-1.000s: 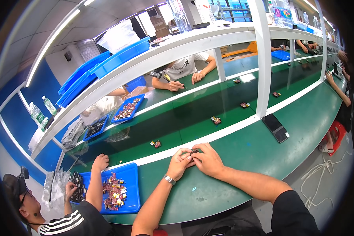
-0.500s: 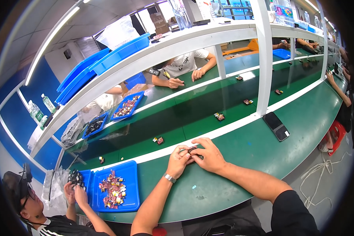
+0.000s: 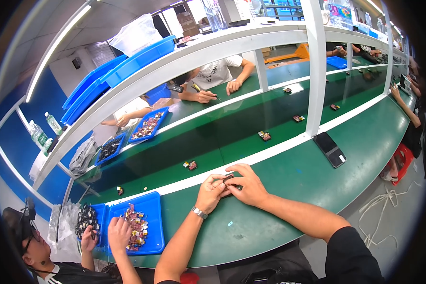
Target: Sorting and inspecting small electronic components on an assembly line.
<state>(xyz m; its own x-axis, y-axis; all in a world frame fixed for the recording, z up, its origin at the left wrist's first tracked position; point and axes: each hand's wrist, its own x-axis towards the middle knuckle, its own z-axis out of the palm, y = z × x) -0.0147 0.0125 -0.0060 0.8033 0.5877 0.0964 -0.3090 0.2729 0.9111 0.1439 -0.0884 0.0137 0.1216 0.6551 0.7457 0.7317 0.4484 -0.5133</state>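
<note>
Above the green bench, my left hand [image 3: 210, 193] and my right hand [image 3: 249, 187] meet, fingers closed round a small dark part [image 3: 228, 179]. Fingers cover most of this part, so its exact kind is hidden. My left wrist wears a metal watch band [image 3: 199, 212]. Left of my forearm lies a blue tray [image 3: 159, 222] with a heap of small reddish-brown pieces [image 3: 136, 232] marked yellow and white. A co-worker's hand [image 3: 119, 234] reaches over that tray, while their other hand [image 3: 89, 239] is at a smaller blue tray of black parts [image 3: 86, 217].
Beyond a white rail, a dark green belt carries small electronic pieces [image 3: 264, 136]. A phone [image 3: 330, 149] lies on the bench at right, near a white post [image 3: 315, 71]. Blue trays [image 3: 142, 57] rest on the shelf overhead. Across the belt, another person's hand [image 3: 206, 96] works.
The co-worker's one hand has moved right, from the black parts to over the tray of reddish pieces. My hands stay together on the small dark part, with slight finger shifts.
</note>
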